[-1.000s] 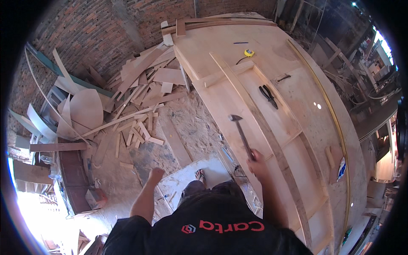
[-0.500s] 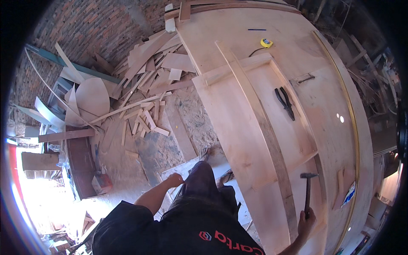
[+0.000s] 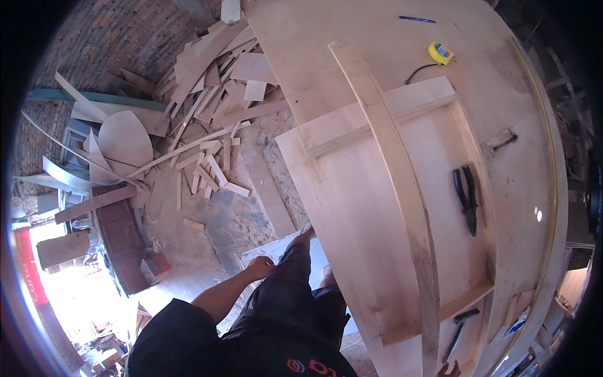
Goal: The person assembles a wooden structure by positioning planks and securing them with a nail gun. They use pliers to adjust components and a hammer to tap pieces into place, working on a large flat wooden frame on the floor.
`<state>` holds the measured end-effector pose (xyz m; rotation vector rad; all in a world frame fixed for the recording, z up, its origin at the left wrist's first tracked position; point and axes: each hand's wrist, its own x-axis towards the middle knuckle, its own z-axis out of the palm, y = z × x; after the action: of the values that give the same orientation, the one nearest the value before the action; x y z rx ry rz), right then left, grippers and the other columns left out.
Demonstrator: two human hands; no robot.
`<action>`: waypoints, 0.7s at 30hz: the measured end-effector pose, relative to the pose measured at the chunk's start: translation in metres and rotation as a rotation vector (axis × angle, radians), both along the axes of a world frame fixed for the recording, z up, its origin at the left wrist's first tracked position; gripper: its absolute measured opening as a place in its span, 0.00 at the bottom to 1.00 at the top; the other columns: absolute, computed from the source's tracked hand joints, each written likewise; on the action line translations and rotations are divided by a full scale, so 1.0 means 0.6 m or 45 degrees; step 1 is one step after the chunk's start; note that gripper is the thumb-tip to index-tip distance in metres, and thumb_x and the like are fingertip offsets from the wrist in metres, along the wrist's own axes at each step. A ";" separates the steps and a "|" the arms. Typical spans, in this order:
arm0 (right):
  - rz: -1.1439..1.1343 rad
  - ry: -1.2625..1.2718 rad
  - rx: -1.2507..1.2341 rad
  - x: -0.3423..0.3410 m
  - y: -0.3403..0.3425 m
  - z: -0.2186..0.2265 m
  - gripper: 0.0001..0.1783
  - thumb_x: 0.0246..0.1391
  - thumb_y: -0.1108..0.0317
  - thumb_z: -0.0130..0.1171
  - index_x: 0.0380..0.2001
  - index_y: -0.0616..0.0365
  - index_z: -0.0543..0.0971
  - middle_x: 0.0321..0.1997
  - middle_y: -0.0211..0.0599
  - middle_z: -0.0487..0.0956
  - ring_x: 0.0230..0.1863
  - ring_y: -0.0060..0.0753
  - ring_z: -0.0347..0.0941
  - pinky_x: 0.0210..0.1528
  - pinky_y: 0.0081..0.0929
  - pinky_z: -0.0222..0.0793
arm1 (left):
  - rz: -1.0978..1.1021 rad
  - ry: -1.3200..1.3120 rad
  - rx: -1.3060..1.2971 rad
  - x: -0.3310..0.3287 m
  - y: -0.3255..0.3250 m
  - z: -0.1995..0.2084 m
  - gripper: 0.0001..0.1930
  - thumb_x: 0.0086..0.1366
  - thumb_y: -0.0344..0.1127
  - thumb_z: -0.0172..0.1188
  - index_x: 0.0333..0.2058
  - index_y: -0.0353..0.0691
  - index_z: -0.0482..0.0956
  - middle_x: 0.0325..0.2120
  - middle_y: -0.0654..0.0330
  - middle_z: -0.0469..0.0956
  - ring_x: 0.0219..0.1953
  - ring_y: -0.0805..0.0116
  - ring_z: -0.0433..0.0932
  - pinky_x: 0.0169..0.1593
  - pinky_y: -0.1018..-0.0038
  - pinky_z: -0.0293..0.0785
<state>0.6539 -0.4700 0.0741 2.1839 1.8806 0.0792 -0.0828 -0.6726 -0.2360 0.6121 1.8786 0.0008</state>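
A hammer (image 3: 458, 333) with a dark head lies at a slant within the near compartment of a shallow wooden frame (image 3: 389, 333). At the lower edge, my right hand (image 3: 449, 371) is partly cut off; its visible fingertips are apart, just by the end of the hammer's handle. My left hand (image 3: 260, 268) is curled closed above my left thigh, away from the panel, with nothing visible in it. Black-handled pliers (image 3: 466, 200) lie inside the frame's middle compartment. A long wooden strip (image 3: 396, 157) runs lengthwise over the frame.
On the large plywood sheet (image 3: 314, 69) are a yellow tape measure (image 3: 441, 54), a blue pen (image 3: 417, 19) and a small dark-ended tool (image 3: 502, 139). Heaped wood offcuts (image 3: 213, 94) cover the floor at far left. A dark cabinet (image 3: 119, 245) stands left.
My right hand has lowered the hammer from above the frame into the near compartment, and its fingers have come to the handle's end. My view has shifted; my left hand stays curled.
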 end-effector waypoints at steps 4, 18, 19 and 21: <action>-0.132 -0.043 0.126 -0.135 -0.018 0.020 0.27 0.61 0.44 0.62 0.49 0.57 0.86 0.43 0.51 0.84 0.47 0.58 0.78 0.53 0.52 0.74 | -0.253 -0.029 0.111 -0.032 0.007 -0.034 0.22 0.60 0.56 0.62 0.38 0.44 0.89 0.39 0.48 0.86 0.45 0.47 0.84 0.53 0.56 0.79; -1.609 1.062 1.162 -0.096 -0.269 -0.085 0.20 0.65 0.59 0.60 0.51 0.63 0.78 0.47 0.45 0.80 0.43 0.40 0.77 0.42 0.38 0.77 | -1.122 0.054 0.096 -0.148 0.193 0.141 0.26 0.61 0.55 0.60 0.30 0.32 0.86 0.37 0.38 0.83 0.45 0.38 0.82 0.55 0.51 0.76; -1.702 1.388 1.383 -0.110 -0.278 -0.099 0.17 0.65 0.59 0.58 0.53 0.55 0.76 0.45 0.43 0.80 0.41 0.40 0.77 0.40 0.39 0.77 | -1.225 -0.001 0.107 -0.160 0.216 0.162 0.27 0.61 0.57 0.60 0.29 0.32 0.86 0.37 0.38 0.83 0.45 0.38 0.82 0.55 0.51 0.76; -2.062 1.432 1.393 -0.121 -0.280 -0.112 0.28 0.69 0.52 0.49 0.67 0.48 0.66 0.64 0.50 0.71 0.67 0.55 0.67 0.63 0.59 0.65 | -1.339 -0.041 0.138 -0.156 0.283 0.207 0.29 0.63 0.60 0.57 0.27 0.34 0.86 0.31 0.46 0.85 0.39 0.41 0.83 0.50 0.51 0.77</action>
<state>0.5815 -0.6379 0.0068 4.1669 -0.8407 -0.6520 -0.1767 -0.5029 -0.1120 1.5895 1.3382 -0.5644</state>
